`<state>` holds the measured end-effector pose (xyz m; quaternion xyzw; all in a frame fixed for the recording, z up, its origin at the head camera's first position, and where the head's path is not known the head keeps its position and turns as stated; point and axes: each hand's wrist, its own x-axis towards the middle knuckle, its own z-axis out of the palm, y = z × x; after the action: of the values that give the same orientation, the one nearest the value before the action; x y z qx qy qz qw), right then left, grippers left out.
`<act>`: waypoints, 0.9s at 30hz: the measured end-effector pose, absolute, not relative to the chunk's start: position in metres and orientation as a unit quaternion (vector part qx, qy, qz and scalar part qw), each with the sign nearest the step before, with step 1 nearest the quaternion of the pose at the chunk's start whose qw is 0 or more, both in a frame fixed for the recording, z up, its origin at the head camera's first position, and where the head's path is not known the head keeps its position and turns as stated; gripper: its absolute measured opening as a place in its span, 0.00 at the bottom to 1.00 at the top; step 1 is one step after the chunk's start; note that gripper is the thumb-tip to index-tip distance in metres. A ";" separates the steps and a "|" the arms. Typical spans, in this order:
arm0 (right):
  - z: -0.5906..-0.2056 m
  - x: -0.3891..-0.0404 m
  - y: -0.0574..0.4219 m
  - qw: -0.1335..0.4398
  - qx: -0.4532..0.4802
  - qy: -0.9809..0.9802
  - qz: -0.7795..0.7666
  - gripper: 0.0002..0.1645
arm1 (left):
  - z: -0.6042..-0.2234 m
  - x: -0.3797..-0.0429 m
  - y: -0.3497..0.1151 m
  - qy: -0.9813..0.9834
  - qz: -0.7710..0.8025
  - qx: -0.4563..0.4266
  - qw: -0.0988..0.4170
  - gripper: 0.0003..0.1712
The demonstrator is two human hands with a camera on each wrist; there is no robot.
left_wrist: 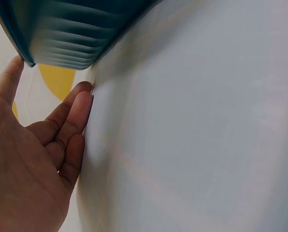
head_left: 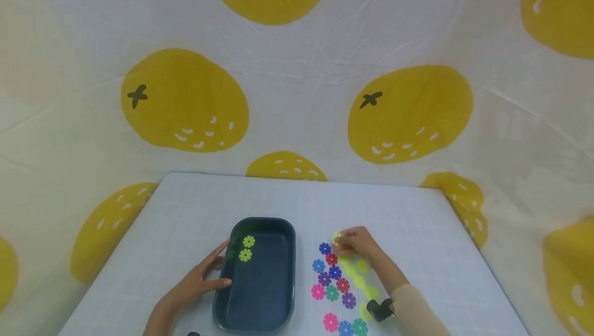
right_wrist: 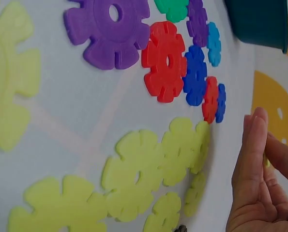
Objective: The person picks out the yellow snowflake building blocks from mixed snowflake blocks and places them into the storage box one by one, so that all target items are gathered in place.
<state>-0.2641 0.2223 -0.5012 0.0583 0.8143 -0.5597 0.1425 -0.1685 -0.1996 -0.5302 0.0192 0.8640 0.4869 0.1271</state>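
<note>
My left hand [head_left: 195,280] rests at the left side of a dark teal tray [head_left: 262,295], index finger and thumb spread and touching its rim. Its other fingers lie loosely bent beside the tray, as the left wrist view shows. Two yellow-green flower-shaped discs [head_left: 245,255] lie inside the tray, toward its far left. Over the table to the right, my right hand [head_left: 356,241] pinches another yellow-green notched disc [head_left: 336,239] between thumb and fingers. Below that hand is a run of loose yellow-green discs [right_wrist: 136,175], some overlapping.
Between the tray and the yellow-green discs lie several notched discs in blue, red [head_left: 343,285], purple [right_wrist: 107,31], pink [head_left: 317,291] and green [head_left: 332,293]. The white table [head_left: 371,207] ends at a curtain with large yellow fruit prints [head_left: 410,114].
</note>
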 end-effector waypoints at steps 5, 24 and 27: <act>-0.499 -0.262 0.217 0.159 0.053 0.801 -0.575 0.20 | -0.532 -0.168 -0.201 0.863 0.489 0.018 0.126 0.54; -0.464 -0.251 0.176 0.217 0.003 0.764 -0.607 0.22 | -0.531 -0.166 -0.203 0.867 0.481 0.018 0.126 0.53; -0.460 -0.250 0.171 0.230 -0.014 0.756 -0.613 0.21 | -0.531 -0.168 -0.203 0.866 0.482 0.022 0.129 0.53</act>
<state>-0.2500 0.1710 -0.4602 -0.0137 0.7561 -0.6127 0.2295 -0.1684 -0.2028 -0.5313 0.0216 0.8664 0.4820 0.1286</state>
